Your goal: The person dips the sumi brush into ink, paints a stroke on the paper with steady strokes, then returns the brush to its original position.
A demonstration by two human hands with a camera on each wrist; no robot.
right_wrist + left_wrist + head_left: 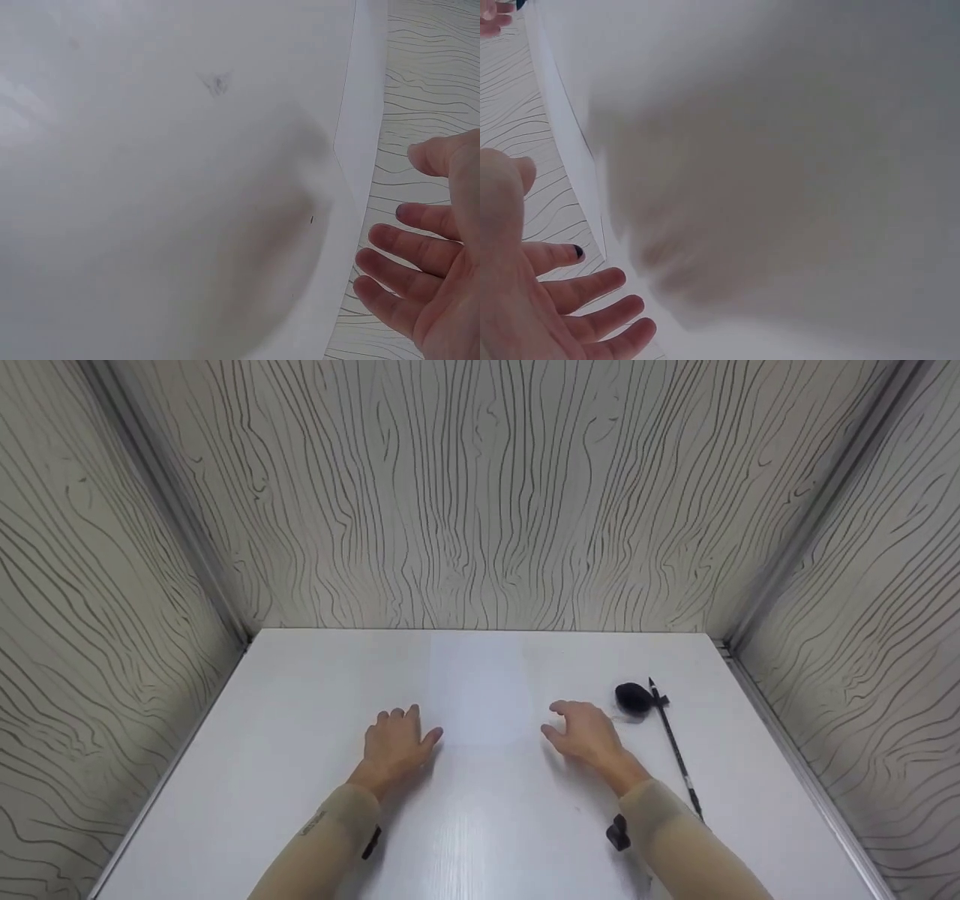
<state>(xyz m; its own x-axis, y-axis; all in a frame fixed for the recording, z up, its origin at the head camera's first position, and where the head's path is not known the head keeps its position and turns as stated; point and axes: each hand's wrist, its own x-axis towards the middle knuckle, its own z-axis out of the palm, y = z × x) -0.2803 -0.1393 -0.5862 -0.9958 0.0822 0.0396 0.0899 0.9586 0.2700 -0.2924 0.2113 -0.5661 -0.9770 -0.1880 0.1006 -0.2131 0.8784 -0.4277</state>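
Flanks blank-looking sheet (480, 690) with empty, loosely spread left hand (394, 744) and right hand (589, 735) | leaves black stick (677, 750) untouched | seems barely begun, mostly undone

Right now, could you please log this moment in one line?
left hand: empty; right hand: empty; white sheet: between hands; black stick: right of right hand

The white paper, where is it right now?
In the head view, the white paper lies centrally on the table, between the two hands, stretching toward the back wall.
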